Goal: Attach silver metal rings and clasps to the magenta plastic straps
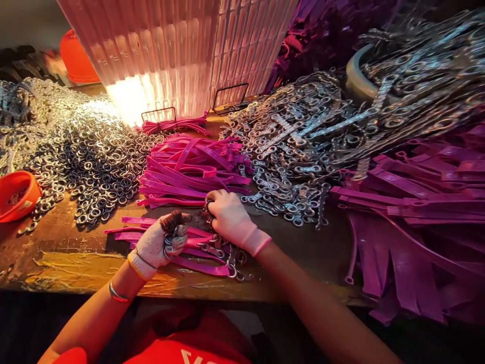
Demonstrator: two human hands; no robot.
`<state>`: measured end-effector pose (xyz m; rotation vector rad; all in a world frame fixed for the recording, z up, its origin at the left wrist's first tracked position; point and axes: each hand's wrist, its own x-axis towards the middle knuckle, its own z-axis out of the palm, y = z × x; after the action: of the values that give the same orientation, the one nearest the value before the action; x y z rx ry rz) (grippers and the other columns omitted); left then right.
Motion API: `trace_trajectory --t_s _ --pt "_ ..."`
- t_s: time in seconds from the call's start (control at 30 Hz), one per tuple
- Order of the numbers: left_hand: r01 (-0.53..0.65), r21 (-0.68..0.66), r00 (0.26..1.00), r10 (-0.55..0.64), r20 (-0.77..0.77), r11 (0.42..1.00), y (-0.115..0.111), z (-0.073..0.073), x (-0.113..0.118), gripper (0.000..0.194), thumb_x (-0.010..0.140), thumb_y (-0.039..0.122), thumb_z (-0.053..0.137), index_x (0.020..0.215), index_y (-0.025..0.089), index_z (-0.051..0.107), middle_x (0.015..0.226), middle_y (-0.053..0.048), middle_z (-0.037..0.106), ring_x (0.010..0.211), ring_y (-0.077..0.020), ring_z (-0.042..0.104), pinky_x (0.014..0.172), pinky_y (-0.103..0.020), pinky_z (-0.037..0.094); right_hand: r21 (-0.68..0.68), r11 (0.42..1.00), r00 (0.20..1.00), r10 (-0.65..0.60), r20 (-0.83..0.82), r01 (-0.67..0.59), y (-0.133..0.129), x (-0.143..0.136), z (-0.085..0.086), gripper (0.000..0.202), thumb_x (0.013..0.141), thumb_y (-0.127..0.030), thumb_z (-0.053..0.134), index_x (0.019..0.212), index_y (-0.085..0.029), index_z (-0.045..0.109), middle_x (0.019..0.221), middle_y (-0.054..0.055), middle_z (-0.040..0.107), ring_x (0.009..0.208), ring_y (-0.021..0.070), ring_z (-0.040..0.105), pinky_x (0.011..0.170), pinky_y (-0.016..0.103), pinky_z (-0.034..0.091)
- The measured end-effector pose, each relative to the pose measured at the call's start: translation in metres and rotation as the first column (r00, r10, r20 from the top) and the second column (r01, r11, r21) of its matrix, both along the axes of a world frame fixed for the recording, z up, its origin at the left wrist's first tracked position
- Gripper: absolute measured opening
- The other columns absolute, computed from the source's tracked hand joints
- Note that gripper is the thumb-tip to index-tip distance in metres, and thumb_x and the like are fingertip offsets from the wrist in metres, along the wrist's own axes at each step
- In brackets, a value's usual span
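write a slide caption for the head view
Left hand holding rings, right hand at the near edge of a pink strap pile, between heaps of metal parts.

This is a workshop where small parts are handled in bulk. Loose metal rings [102, 167] lie in a big heap on a worn wooden workbench [56, 217], whose front edge is streaked yellow. Across from them rises a mound of ring-ended metal strips [288, 134], with a pile of magenta straps [189, 169] between the two. More purple straps [420, 207] spill over the bench's front edge at the right. A bright light glares on a ribbed panel [159, 45] behind. The person's left hand [162, 242] wears a knit work glove [146, 255], blackened at the fingers.
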<state>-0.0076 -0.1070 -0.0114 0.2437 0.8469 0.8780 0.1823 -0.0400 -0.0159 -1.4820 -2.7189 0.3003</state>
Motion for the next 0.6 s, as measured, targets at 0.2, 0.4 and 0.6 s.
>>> trace_trajectory --t_s 0.2,0.4,0.6 --pt "-0.078 -0.021 0.983 0.074 -0.167 0.997 -0.008 0.003 -0.001 0.025 0.078 0.016 0.069 0.102 0.010 0.065 0.072 -0.002 0.061 0.039 -0.0019 0.037 0.030 -0.011 0.024 0.033 0.998 0.955 0.065 -0.288 -0.058 -0.039 0.024 0.034 0.010 0.083 -0.015 0.059 0.081 -0.014 0.069 0.106 0.012 0.067 0.094 0.0243 0.057 0.082 0.036 0.040" --pt "-0.121 -0.057 0.992 0.122 0.025 0.991 -0.013 0.005 -0.011 0.022 0.087 0.010 0.056 0.107 0.010 0.066 0.063 0.000 0.054 0.039 -0.0018 0.033 0.032 -0.009 0.022 -0.338 0.921 0.818 -0.036 -0.574 -0.196 -0.104 0.028 0.047 0.024 0.094 -0.026 0.054 0.071 -0.019 0.057 0.087 0.003 0.062 0.071 0.0133 0.054 0.065 0.025 0.042" --pt "-0.165 -0.054 0.986 0.166 0.008 0.985 -0.010 0.004 -0.026 0.016 0.092 0.016 0.052 0.089 0.009 0.067 0.054 0.002 0.050 0.036 -0.0028 0.030 0.031 -0.011 0.020 -0.485 0.861 0.780 -0.198 -0.594 -0.151 -0.153 0.004 0.018 0.020 0.094 -0.026 0.054 0.077 -0.019 0.063 0.093 0.005 0.065 0.075 0.0147 0.060 0.069 0.025 0.048"
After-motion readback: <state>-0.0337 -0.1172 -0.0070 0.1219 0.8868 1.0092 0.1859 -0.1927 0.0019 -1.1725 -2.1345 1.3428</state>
